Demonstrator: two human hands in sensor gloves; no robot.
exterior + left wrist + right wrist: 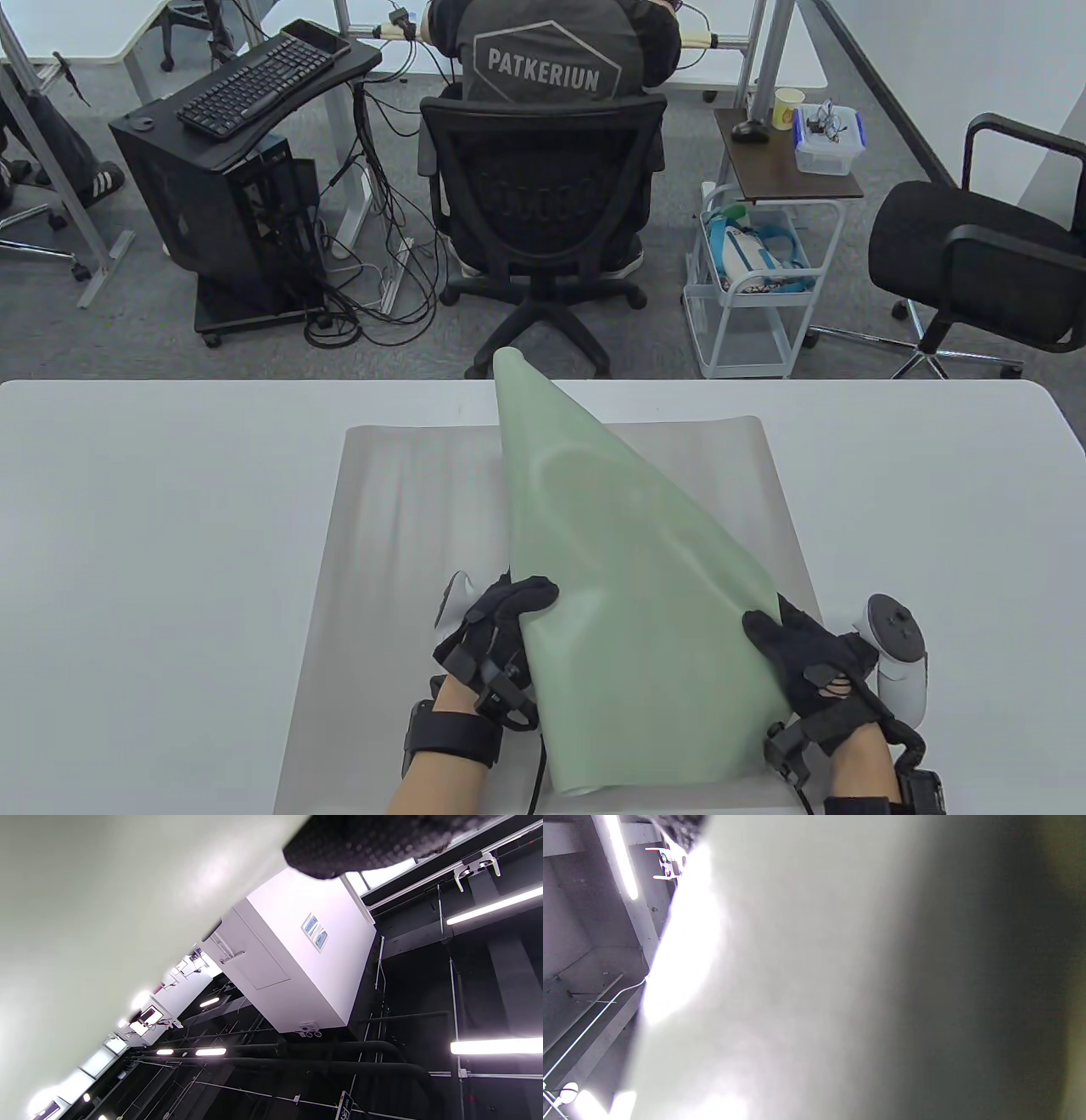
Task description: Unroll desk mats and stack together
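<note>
A pale green desk mat (pixel 628 552) is held up off the table, curled into a loose cone with its far corner pointing away. My left hand (pixel 501 628) grips its left edge. My right hand (pixel 806 654) grips its right edge. Under it a grey desk mat (pixel 399 526) lies flat and unrolled on the white table (pixel 136 543). The green mat fills the left part of the left wrist view (pixel 85 921), with a gloved fingertip (pixel 365 840) at the top. It fills most of the right wrist view (pixel 840 984), blurred.
The table's far edge (pixel 254 384) runs across the table view. Beyond it a person sits in a black office chair (pixel 543 204). A white cart (pixel 755 272) and another black chair (pixel 976 255) stand to the right, a computer stand (pixel 229 170) to the left.
</note>
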